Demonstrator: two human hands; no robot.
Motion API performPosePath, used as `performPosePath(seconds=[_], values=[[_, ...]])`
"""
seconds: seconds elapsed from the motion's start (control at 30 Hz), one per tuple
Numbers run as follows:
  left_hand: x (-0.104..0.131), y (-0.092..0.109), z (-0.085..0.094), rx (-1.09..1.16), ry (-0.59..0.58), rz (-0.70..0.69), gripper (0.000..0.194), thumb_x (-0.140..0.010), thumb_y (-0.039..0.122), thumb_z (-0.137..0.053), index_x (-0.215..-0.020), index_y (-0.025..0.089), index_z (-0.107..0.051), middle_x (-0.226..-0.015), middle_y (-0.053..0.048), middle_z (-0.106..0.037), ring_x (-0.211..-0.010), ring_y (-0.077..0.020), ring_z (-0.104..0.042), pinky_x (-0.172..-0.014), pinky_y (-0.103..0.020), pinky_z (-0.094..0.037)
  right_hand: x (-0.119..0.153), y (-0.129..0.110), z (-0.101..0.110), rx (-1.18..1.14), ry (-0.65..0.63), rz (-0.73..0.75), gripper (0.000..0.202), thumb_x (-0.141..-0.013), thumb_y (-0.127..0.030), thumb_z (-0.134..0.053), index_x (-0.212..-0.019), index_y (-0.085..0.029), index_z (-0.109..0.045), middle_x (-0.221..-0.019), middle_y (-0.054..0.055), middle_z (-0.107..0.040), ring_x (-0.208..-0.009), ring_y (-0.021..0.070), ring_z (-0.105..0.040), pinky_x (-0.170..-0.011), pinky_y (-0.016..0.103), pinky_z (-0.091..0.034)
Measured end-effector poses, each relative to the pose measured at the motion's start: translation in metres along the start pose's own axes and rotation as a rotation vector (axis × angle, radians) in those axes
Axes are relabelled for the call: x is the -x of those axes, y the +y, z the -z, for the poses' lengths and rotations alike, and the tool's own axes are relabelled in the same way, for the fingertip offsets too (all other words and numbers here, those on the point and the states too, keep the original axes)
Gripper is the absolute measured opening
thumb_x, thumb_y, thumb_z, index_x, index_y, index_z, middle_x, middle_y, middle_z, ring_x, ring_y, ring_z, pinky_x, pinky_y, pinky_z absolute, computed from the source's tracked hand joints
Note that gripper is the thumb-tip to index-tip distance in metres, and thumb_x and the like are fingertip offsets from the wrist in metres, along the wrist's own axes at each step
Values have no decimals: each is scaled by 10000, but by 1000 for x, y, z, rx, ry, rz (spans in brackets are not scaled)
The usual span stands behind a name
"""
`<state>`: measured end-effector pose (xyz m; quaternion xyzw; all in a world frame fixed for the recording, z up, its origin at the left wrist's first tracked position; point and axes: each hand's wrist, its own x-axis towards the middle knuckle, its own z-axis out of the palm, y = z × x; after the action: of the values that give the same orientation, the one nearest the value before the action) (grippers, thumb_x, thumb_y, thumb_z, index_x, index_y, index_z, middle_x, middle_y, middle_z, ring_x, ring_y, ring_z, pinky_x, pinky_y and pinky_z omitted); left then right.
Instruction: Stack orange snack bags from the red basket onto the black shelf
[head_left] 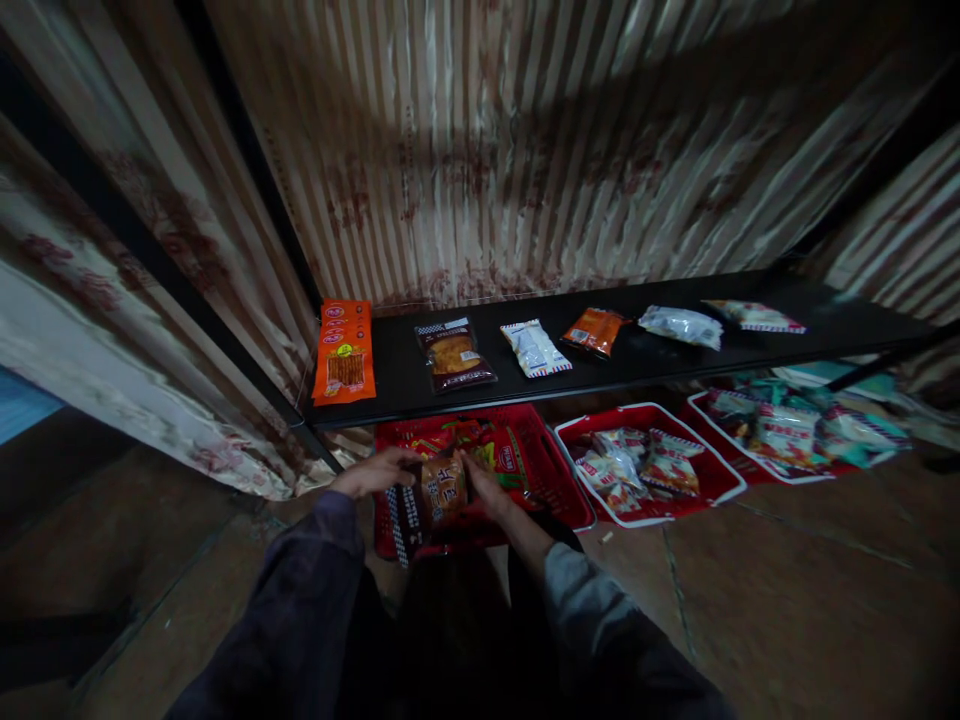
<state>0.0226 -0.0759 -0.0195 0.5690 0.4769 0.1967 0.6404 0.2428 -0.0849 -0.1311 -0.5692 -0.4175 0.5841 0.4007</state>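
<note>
Brown film wraps the packet (445, 492) over the leftmost red basket (556, 482); our left hand (379, 472) grips its left side with bent fingers, and our right hand (487, 490) presses the right edge. If we loosen either side, the slick wrapper could slip into the basket; squeezing hard could crush the contents. Lifting carelessly, we might catch the shelf's front edge or knock the orange packet (345, 365) lying near it. Dim light might make us misread labels.

Left to right, dark posts (251, 150) frame the flat black shelf (390, 350), where six packets lie spaced apart. Pleated, patterned curtain (465, 150) hangs behind. Below, two white-rimmed baskets (712, 470) hold more packets on our brown floor (787, 580).
</note>
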Motion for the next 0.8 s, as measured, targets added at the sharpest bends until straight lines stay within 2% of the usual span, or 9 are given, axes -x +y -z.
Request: performPosePath(seconds=[0.1,0.17,0.23,0.33,0.47,0.57,0.63,0.73,0.8], values=[[13,28,6,-14,-73,-3,393,-548,111,-655,-923,201,-734,-896,-41,-725,-877,-211,-625,-821,-303,-437,20,-18,-1,-289,-254,-156,613,-797,-704,-388,-1048,-205,-639,-1019,110,-687,-982,258,-640,-795,429,-526],[18,40,9,13,-46,-12,381,-546,116,-679,-915,194,-736,-922,-59,-724,-869,-207,-630,-807,-296,-443,34,-25,-1,-485,-361,-206,597,-788,-704,-422,-1052,-212,-633,-1020,100,-689,-979,246,-644,-775,401,-535],[21,47,11,42,12,-24,367,-528,115,-721,-888,185,-738,-940,-78,-720,-863,-203,-632,-791,-288,-450,44,-29,0,-552,-319,-197,485,-776,-628,-540,-1035,-229,-634,-1011,74,-696,-952,223,-654,-741,356,-544],[25,52,16,104,91,-43,340,-494,126,-788,-828,160,-734,-901,-103,-717,-801,-193,-637,-742,-280,-461,54,-32,-3,-581,-201,-162,351,-722,-433,-710,-1006,-239,-640,-974,34,-709,-876,197,-671,-683,310,-554],[36,50,15,350,275,-111,334,-585,275,-793,-880,142,-710,-831,-97,-703,-683,-154,-624,-646,-260,-472,64,-41,-10,-772,-100,-146,302,-732,-337,-722,-1002,-226,-641,-904,15,-724,-804,178,-682,-659,296,-568],[44,36,-1,603,457,-242,343,-643,327,-760,-931,157,-684,-862,-76,-698,-726,-134,-628,-671,-238,-481,72,-50,-17,-925,-6,-141,282,-759,-296,-704,-1022,-221,-633,-902,12,-727,-828,169,-681,-716,305,-575],[48,21,-20,716,527,-263,345,-647,336,-757,-936,166,-674,-892,-63,-695,-743,-125,-624,-685,-232,-483,78,-55,-24,-998,43,-127,280,-770,-281,-695,-1036,-224,-627,-909,12,-726,-839,167,-680,-736,316,-576],[52,-1,-53,852,575,-274,316,-607,321,-785,-859,175,-662,-846,-32,-686,-712,-119,-613,-729,-258,-492,86,-59,-37,-1065,85,-120,288,-776,-292,-687,-1050,-236,-621,-909,13,-724,-832,173,-681,-732,333,-578],[54,-7,-72,944,560,-341,332,-650,401,-750,-875,175,-656,-902,-41,-681,-793,-135,-625,-821,-294,-485,90,-60,-46,-1097,102,-120,295,-774,-308,-686,-1054,-247,-618,-910,13,-722,-836,186,-684,-732,355,-576]])
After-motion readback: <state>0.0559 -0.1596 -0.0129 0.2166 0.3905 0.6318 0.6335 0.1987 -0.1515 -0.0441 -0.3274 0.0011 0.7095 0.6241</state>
